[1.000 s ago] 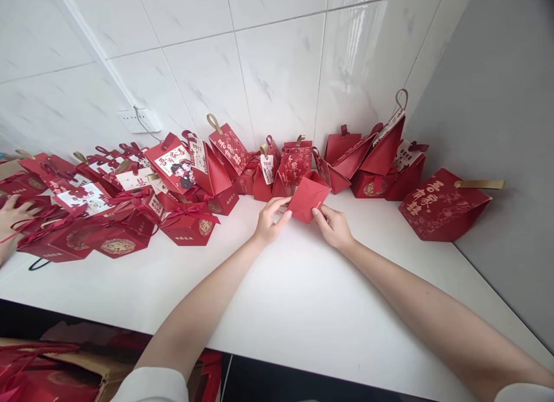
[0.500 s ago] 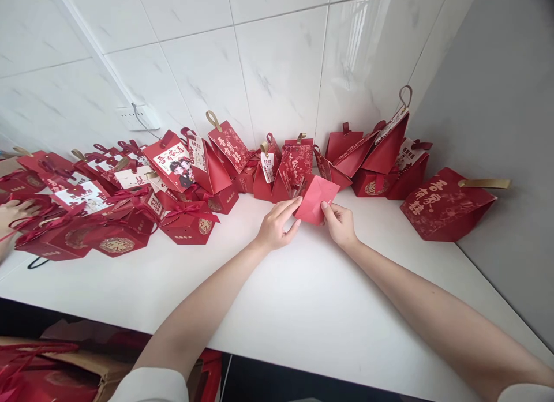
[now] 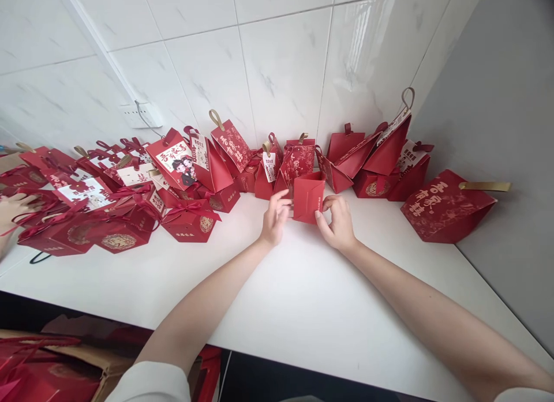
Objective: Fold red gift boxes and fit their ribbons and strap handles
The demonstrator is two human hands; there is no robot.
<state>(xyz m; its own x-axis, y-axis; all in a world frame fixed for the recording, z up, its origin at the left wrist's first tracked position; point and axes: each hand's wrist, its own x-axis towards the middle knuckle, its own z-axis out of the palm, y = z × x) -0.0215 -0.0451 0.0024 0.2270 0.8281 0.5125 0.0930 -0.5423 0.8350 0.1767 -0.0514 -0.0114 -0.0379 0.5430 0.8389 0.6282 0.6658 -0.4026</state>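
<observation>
The right hand point(image 3: 340, 222) pinches the red gift box point(image 3: 308, 200), covering 1 corner; the left hand point(image 3: 274, 218), fingers apart, is beside it, contact unclear.

Over a dozen red boxes point(image 3: 309, 197), one socket point(image 3: 142, 116) and one carton point(image 3: 113, 372) show.

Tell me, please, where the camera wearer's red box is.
In the head view, right of centre, the red box is in the right hand, beside the left hand.
</observation>
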